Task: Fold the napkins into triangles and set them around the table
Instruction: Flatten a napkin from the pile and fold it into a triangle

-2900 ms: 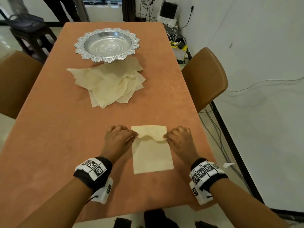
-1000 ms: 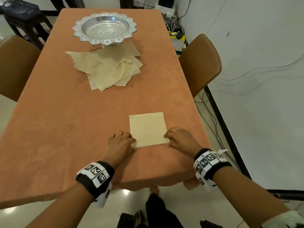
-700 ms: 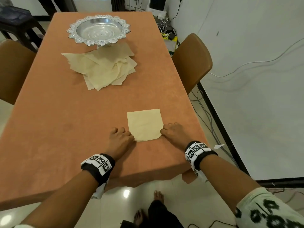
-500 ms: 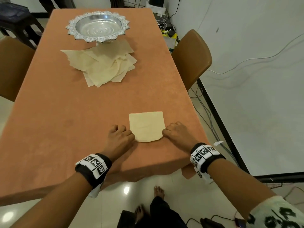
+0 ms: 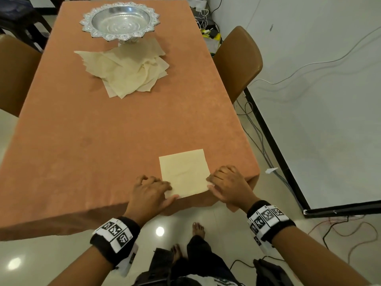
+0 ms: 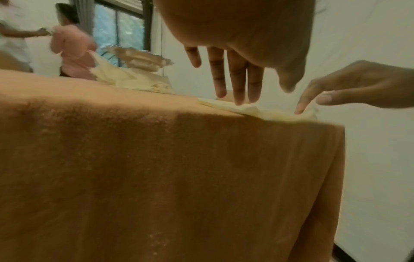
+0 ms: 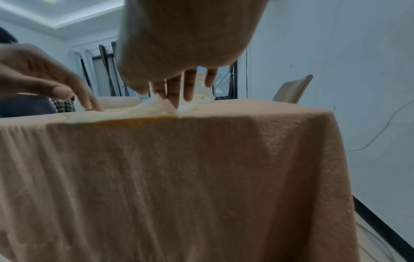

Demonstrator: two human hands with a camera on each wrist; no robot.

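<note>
While the left hand sits at the near-left corner of the folded napkin, its fingers reach down straight and the tips press the paper, grasping nothing; the napkin itself lies flat as a rough square on the orange tablecloth, close to the table's near edge; the right hand works the near-right corner, which the right wrist view shows lifted off the cloth with fingers about it, probably a pinch, though blur keeps that uncertain. Further up the table, a loose pile of unfolded napkins lies beside a silver pedestal bowl. Risk, as I judge it: the paper is thin and slick on cloth; if the left fingertips ease off during the diagonal fold, the sheet may skid towards the edge or crease crooked, giving a lopsided triangle.
</note>
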